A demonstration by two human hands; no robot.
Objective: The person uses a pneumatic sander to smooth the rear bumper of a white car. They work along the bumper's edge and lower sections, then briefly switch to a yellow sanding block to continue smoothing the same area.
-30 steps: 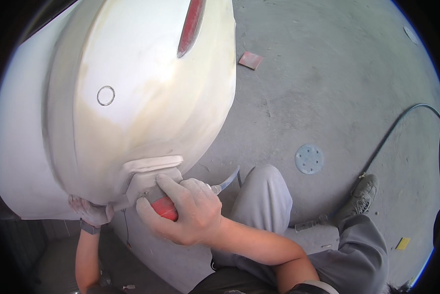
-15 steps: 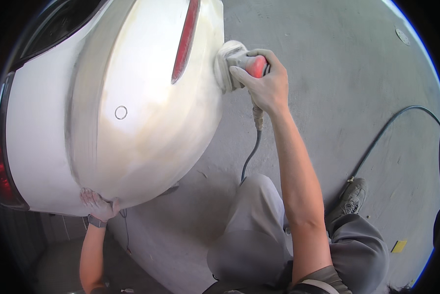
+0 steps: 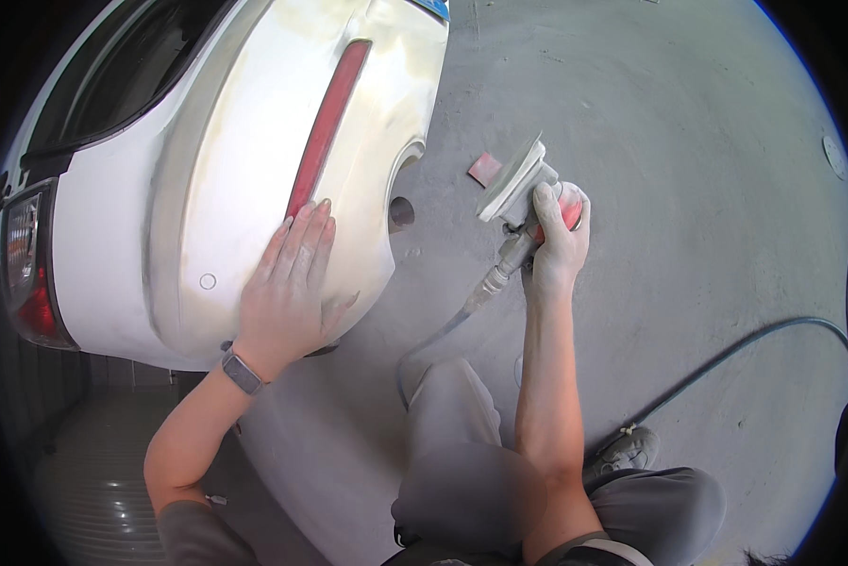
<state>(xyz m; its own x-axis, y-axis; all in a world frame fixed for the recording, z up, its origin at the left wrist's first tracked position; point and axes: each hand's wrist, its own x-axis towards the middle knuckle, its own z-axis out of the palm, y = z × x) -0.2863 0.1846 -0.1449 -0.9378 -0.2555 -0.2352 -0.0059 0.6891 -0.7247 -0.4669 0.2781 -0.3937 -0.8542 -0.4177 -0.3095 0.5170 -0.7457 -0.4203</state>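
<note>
The right hand (image 3: 562, 236) grips a red-and-grey sander (image 3: 529, 196), fingers wrapped round its red top; the tool is held right of the white bumper (image 3: 254, 104), apart from it, with its pale disc (image 3: 512, 177) turned to the far left. The left hand (image 3: 290, 300) lies flat and wide on the bumper, fingertips at the near end of a red strip (image 3: 329, 127), thumb apart. A hose (image 3: 435, 338) runs from the sander toward the near left. On the floor (image 3: 688, 208), left of the disc, is a reddish square (image 3: 484, 169)
</note>
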